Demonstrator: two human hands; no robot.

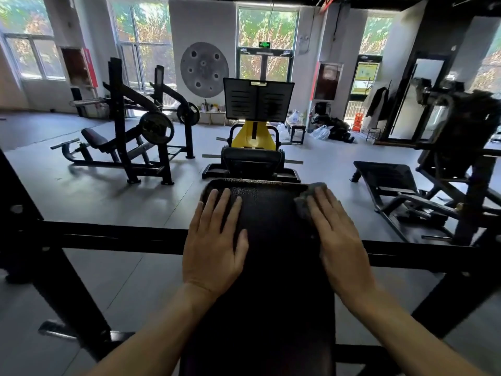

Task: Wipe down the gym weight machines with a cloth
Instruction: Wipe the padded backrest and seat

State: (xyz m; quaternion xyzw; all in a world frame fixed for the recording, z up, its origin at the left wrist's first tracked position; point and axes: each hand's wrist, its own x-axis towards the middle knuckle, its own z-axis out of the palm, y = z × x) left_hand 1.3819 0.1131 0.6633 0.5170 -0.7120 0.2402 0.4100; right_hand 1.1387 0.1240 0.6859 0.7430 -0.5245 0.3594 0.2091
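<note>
Left hand (214,248): fingers straight, flat on black pad (271,221) | right hand (339,240): fingers straight, pressing grey cloth (306,198) (mostly hidden) onto pad

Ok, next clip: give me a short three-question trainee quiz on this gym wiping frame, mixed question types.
1. Which hand rests on the grey cloth?
2. True or false: the left hand lies flat on the black pad with no cloth under it.
3. The machine straight ahead has a frame part of which colour? A) red B) yellow C) blue

Key:
1. The right hand, fingers straight, pressing the cloth near the pad's far right corner.
2. True.
3. B, the yellow frame below the black footplate.
</note>
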